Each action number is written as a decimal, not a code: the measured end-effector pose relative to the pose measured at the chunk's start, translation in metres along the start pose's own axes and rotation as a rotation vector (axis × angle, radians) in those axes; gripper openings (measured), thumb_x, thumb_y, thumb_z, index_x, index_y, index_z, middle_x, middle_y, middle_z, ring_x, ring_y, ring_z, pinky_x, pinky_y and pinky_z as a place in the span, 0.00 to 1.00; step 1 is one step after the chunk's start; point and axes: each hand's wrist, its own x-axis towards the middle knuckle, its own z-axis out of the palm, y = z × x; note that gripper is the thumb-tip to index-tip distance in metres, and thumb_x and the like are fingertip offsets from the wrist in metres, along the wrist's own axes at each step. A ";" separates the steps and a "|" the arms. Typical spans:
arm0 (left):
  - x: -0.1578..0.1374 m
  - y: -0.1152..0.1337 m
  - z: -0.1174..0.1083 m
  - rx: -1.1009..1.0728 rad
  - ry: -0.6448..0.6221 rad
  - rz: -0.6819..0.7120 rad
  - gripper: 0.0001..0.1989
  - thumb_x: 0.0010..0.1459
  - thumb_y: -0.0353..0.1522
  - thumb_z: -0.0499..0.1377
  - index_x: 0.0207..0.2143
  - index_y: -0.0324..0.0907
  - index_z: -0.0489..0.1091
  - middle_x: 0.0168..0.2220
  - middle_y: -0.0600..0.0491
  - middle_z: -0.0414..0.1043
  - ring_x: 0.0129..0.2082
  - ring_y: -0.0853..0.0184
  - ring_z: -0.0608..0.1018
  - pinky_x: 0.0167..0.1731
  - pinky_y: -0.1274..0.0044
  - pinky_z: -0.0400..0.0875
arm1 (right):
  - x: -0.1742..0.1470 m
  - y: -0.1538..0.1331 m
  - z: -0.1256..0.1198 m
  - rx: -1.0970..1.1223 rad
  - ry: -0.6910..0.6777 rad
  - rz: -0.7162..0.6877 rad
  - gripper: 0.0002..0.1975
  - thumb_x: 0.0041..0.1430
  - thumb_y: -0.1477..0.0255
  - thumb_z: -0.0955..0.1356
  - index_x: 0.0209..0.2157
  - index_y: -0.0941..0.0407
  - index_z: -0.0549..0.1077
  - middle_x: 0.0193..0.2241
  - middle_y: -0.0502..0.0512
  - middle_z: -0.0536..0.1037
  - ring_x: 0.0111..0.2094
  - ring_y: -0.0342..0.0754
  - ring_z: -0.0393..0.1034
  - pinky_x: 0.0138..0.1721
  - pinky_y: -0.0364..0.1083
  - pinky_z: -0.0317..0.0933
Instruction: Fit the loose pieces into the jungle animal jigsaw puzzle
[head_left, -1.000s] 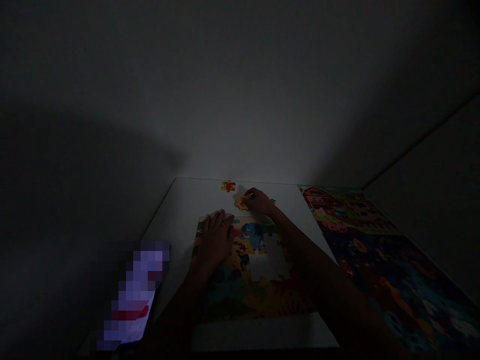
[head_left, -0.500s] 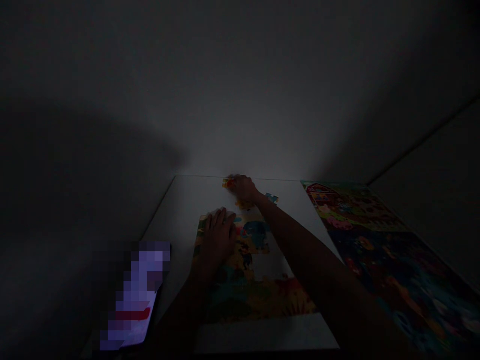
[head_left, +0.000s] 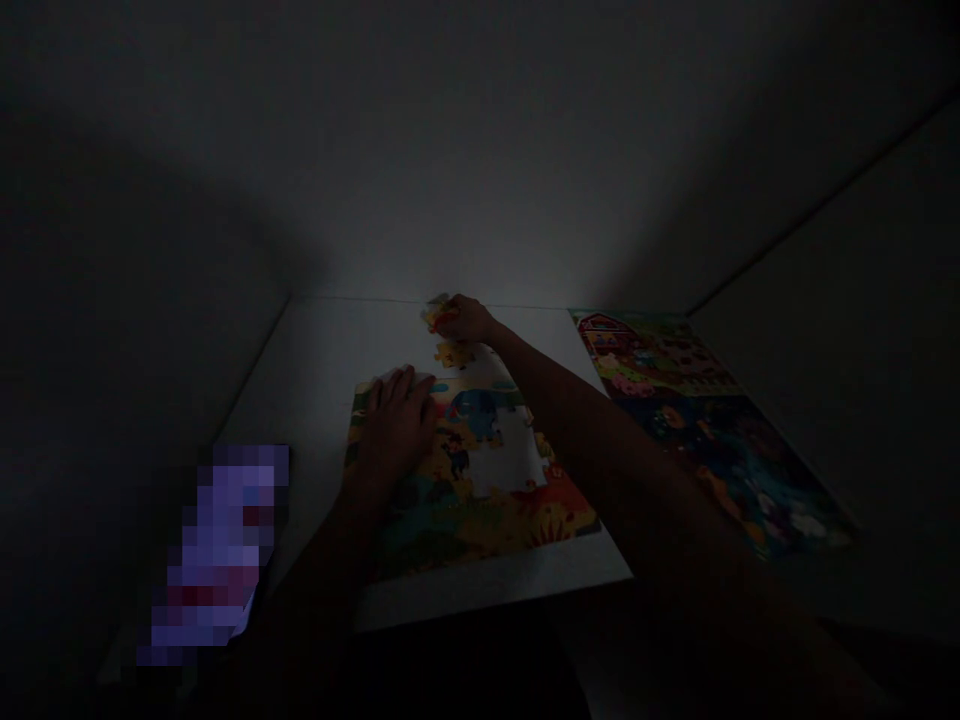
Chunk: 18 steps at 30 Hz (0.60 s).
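Observation:
My left hand (head_left: 397,418) lies with its fingers spread on the upper left part of a jigsaw puzzle (head_left: 420,535). The puzzle shows a blue elephant and other cartoon animals, and a white gap opens in its middle and right. Beyond it, near the back edge of the table, my right hand (head_left: 471,320) pinches a yellow and red puzzle piece (head_left: 439,315), which looks tilted and a little blurred. A loose yellow puzzle piece (head_left: 454,355) rests just below that hand, between it and the puzzle. My right forearm hides part of the puzzle's right side.
Two colourful picture sheets, a farm scene (head_left: 660,355) and a dark blue scene (head_left: 739,470), lie to the right. A lit, pixelated phone-like screen (head_left: 217,550) is at left. A wall (head_left: 465,180) rises behind the white table (head_left: 322,335); the room is dim.
The view has shifted, so everything sits higher and further left. The piece in my right hand now appears more tilted, in front of the table's back edge. My left hand stays on the puzzle.

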 end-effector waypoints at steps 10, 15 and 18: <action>0.002 -0.001 0.001 0.017 0.019 -0.004 0.22 0.67 0.33 0.46 0.59 0.41 0.67 0.65 0.43 0.61 0.66 0.55 0.62 0.65 0.57 0.52 | -0.018 0.040 -0.013 0.124 0.107 -0.009 0.16 0.59 0.69 0.71 0.48 0.60 0.73 0.45 0.60 0.80 0.43 0.48 0.75 0.43 0.45 0.67; 0.001 0.000 -0.001 0.028 -0.002 0.000 0.21 0.67 0.33 0.47 0.59 0.41 0.67 0.65 0.43 0.61 0.66 0.56 0.61 0.66 0.59 0.50 | -0.018 0.047 -0.004 0.116 0.183 0.063 0.17 0.62 0.67 0.69 0.50 0.57 0.70 0.47 0.62 0.79 0.45 0.51 0.75 0.44 0.46 0.67; 0.000 -0.001 -0.001 0.025 0.007 0.000 0.21 0.67 0.33 0.47 0.60 0.41 0.67 0.65 0.43 0.62 0.66 0.56 0.62 0.66 0.59 0.50 | -0.014 0.058 -0.004 0.132 0.265 0.111 0.16 0.63 0.68 0.67 0.50 0.59 0.70 0.49 0.64 0.78 0.47 0.51 0.74 0.46 0.48 0.66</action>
